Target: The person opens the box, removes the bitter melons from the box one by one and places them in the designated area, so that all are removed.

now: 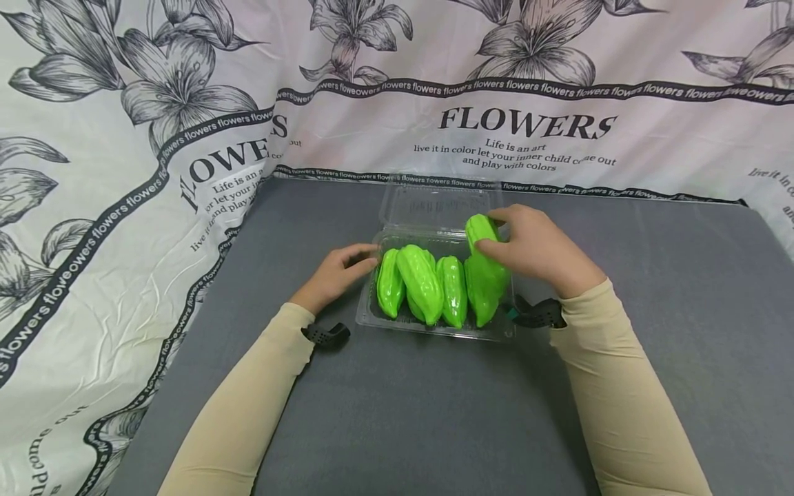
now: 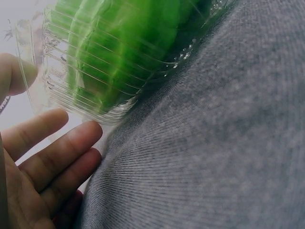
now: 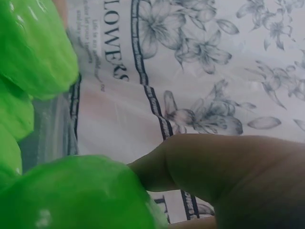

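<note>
Apparently the right hand has a glossy green vegetable pinched near its blunt upper end, thumb on the side toward the wearer, while the left hand lies loose with fingers extended beside the near-left wall of a clear plastic box, gripping nothing; whether its fingertips touch the plastic is hard to tell. The pinched piece is at the box's right end, just under the right hand, above or against another green shape. Between the hands, more vegetables lie side by side in the box. They look stiff, smooth-skinned and fairly light, so probably slippery; the thick shoulder seems the surest hold, better than the tapered tip. The thin box likely flexes if squeezed. Beyond the hands, its lid stands open; beneath everything is the grey table.
</note>
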{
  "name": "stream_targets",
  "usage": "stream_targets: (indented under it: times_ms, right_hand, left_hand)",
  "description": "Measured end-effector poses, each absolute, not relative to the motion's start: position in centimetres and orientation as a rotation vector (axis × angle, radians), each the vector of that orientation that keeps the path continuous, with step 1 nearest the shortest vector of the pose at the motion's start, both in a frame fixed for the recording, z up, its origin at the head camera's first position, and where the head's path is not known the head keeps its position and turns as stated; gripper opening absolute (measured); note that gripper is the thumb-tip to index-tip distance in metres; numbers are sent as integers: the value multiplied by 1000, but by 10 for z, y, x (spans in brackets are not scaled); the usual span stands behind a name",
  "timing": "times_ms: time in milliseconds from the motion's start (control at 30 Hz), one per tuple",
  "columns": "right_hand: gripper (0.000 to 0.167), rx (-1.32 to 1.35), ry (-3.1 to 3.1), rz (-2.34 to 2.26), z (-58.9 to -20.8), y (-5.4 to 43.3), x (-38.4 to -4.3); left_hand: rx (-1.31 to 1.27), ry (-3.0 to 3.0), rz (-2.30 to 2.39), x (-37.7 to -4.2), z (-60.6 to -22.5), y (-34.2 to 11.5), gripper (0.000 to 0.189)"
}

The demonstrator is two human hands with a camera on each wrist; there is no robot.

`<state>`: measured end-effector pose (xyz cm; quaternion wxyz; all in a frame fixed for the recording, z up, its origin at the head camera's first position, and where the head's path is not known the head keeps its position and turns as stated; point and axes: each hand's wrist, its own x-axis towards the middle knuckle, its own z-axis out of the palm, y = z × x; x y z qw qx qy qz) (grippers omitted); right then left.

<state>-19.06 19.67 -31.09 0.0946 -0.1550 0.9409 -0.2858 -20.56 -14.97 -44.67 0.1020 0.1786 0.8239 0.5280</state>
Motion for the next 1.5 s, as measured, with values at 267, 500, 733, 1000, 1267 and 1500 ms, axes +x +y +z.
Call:
stream_targets:
  times_ms: [267,500,733,1000,1267,1500]
  right_hand:
    - [63,-369,2825,-930,-304,214,-192]
    - [64,-306,2925,-1003,-306,225,-197]
    - [60,-251,2966,-1060,-315,231,-203]
    - [62,-162,2958,-1059,-328,241,-214]
    - [62,-83,2977,-1085,-342,248,-220]
    - [58,-49,3002,-1127,-355,252,-225]
  left_hand:
    - [510,2447,1529,-204,-444,-149,45]
    - [507,2447,1524,-204,-445,-149,46]
    - [506,2439,1531,-204,-445,-150,45]
    - [513,2442,1533,-204,-444,-149,44]
    - [496,2438,1539,-204,-445,-150,44]
    - [485,2425,1555,-204,-444,-149,44]
